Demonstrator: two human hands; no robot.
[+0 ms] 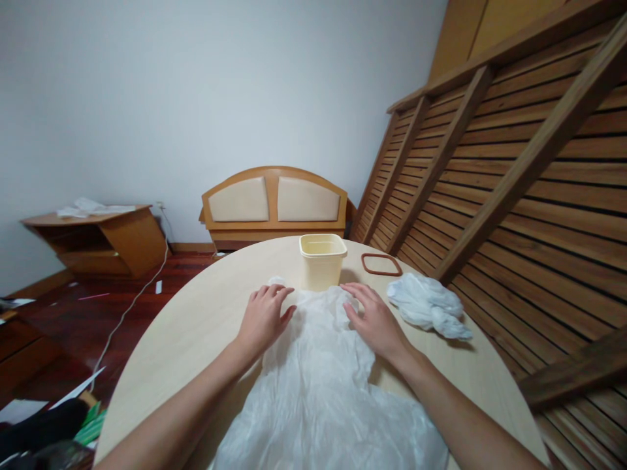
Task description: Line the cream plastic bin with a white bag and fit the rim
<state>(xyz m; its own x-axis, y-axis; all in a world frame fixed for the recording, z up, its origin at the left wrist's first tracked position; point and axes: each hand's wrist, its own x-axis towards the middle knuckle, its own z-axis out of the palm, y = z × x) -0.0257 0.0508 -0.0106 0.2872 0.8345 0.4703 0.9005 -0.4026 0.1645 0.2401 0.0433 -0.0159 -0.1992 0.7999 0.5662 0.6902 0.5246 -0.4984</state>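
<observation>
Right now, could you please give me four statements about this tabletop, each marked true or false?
1. The cream bin stands upright on the table. True.
2. The bunched bag lies left of the bin. False: the bunched bag lies to its right.
3. The left hand and right hand are on opposite sides of the spread plastic. True.
4. The brown frame is inside the bin. False: the brown frame lies on the table.
</observation>
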